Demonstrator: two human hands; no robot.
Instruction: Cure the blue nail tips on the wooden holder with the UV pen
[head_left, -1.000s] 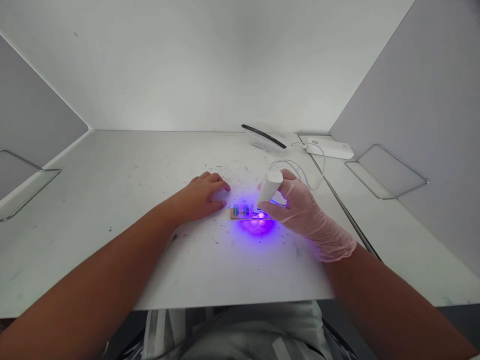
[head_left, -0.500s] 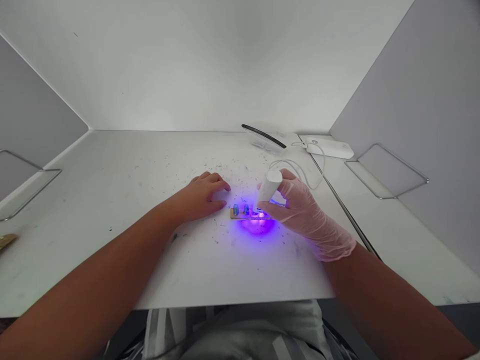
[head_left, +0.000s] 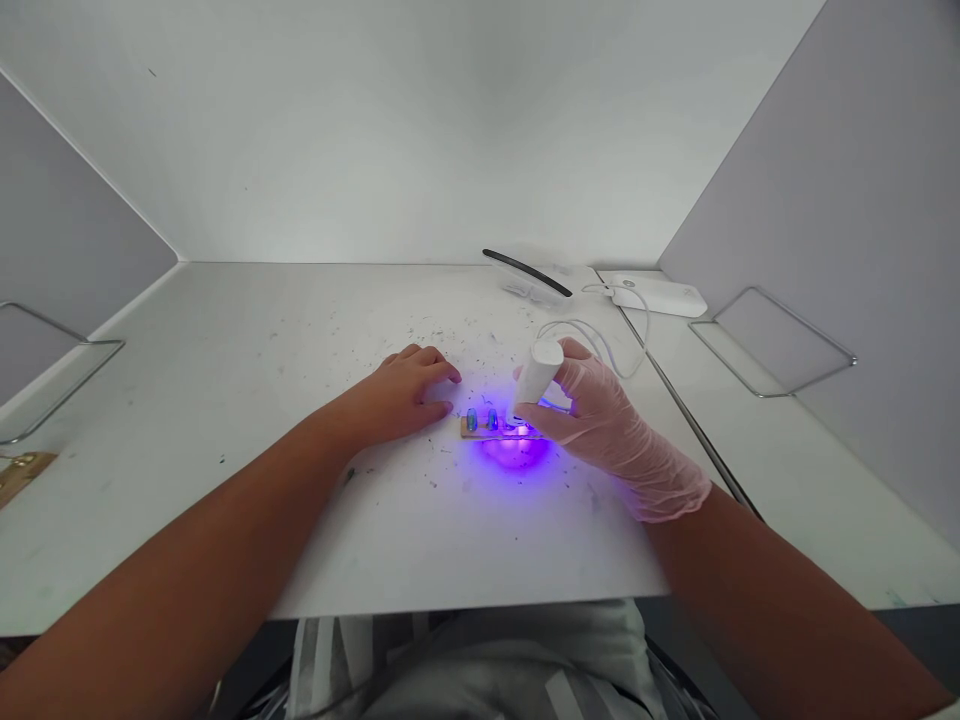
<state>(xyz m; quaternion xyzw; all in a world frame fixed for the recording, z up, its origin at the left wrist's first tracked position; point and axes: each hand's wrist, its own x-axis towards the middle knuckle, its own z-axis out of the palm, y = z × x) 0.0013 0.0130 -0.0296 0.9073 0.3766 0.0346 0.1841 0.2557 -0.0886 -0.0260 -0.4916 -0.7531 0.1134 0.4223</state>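
In a pale thin glove, my right hand grips a white handheld UV lamp by its body. Purple light from the lamp falls on the right part of a narrow wooden strip lying on the table. Shiny blue-green false nails stand on that strip; those under the lamp are partly hidden by it and the glare. My bare left hand rests on the table just left of the strip, fingers apart and holding nothing.
A nail file with a black edge lies at the back. A white device with a white cable sits at the back right. Wire frames project from both side walls. Small dark filings dot the white table. A clipboard corner shows at left.
The clipboard corner at the left edge has come further into view. Both hands, the lamp and the strip stay in place.
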